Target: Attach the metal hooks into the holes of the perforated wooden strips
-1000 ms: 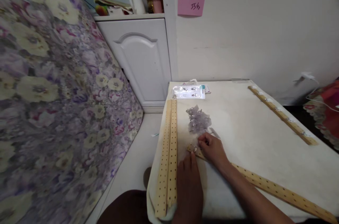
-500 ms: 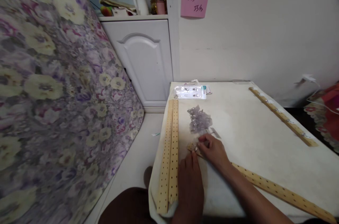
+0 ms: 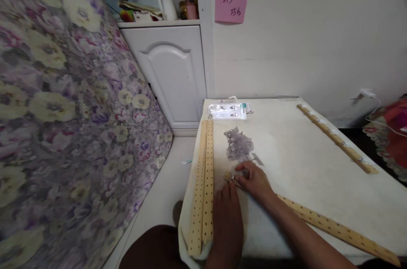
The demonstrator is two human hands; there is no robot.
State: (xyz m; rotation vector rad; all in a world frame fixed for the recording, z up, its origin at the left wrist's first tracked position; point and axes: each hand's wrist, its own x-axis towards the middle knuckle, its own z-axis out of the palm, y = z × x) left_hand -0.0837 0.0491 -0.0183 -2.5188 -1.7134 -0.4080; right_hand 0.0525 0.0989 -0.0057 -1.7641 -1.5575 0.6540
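The strip (image 3: 321, 220)'s end pokes out left of my right hand (image 3: 257, 182), fingertips parted; my left hand (image 3: 227, 218) touches it, closure unclear.

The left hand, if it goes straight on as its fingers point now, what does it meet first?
Likely the end of the slanting strip, at the fingertips of the left hand. Beyond lies the pile of packets; depth is unclear.

1. Perforated strip (image 3: 337, 226): middle hidden behind right hand (image 3: 254, 179) and forearm.
2. Right grip on metal piece (image 3: 232, 178): too small to tell.
3. Red cloth (image 3: 392, 120): cut off, right edge.
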